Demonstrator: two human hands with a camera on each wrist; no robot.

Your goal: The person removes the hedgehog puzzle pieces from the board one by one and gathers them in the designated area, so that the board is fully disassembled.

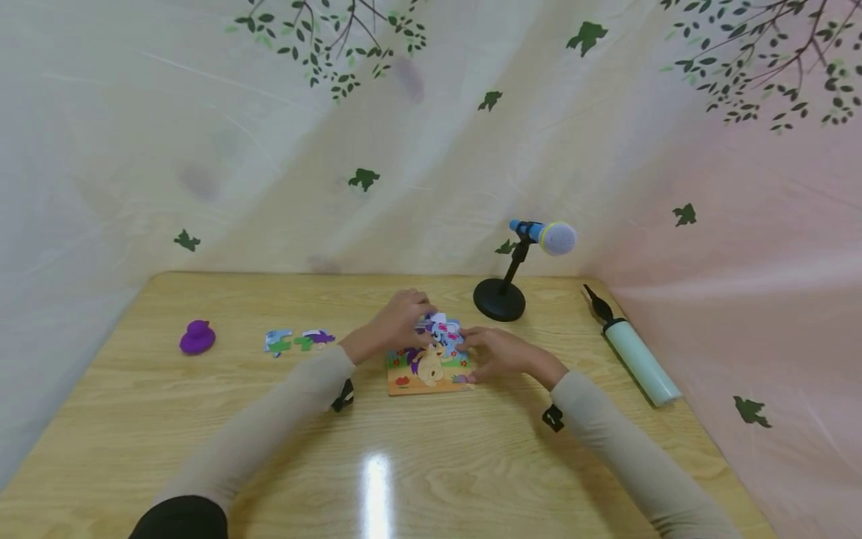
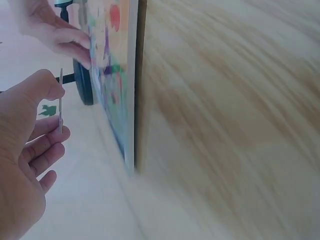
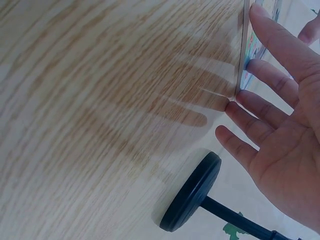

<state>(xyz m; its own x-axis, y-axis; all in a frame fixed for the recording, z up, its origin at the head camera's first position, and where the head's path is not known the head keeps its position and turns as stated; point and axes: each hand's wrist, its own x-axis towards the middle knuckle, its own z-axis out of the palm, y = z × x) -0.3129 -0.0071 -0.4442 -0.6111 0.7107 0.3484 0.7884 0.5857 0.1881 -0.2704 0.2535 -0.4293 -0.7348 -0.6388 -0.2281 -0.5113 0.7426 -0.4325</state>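
Over the board (image 1: 431,385) on the bench (image 1: 404,457), our left hand (image 1: 397,326) pinches a piece (image 2: 60,105) between thumb and fingers. At the board's right edge, our right hand (image 1: 501,350) touches it, fingers spread, gripping nothing. Left of the board lie loose pieces (image 1: 276,346) and a duck (image 1: 198,338).

Beige sleeves (image 1: 272,428), the left one black farther up, run to bare hands (image 1: 390,327) with small black wrist attachments (image 1: 553,418).
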